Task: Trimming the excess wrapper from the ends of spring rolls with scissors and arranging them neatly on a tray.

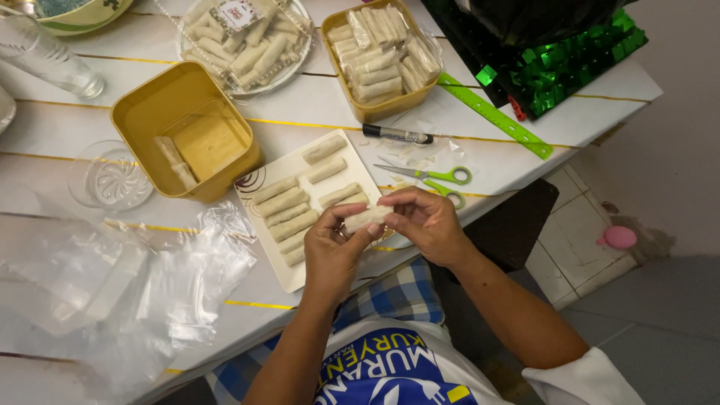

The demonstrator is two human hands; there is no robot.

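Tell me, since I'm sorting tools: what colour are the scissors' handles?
Bright green, on the scissors lying beside the tray, seen from the head view.

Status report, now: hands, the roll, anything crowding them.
Left hand and right hand both pinch one pale roll. Held above white tray edge. Green scissors lie close by.

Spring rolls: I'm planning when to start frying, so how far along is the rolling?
Done: one yellow tub and a clear round tray look full of rolls, with more lined on the white plate. In hand: both hands pinch one roll. Left: the second yellow tub holds only a couple.
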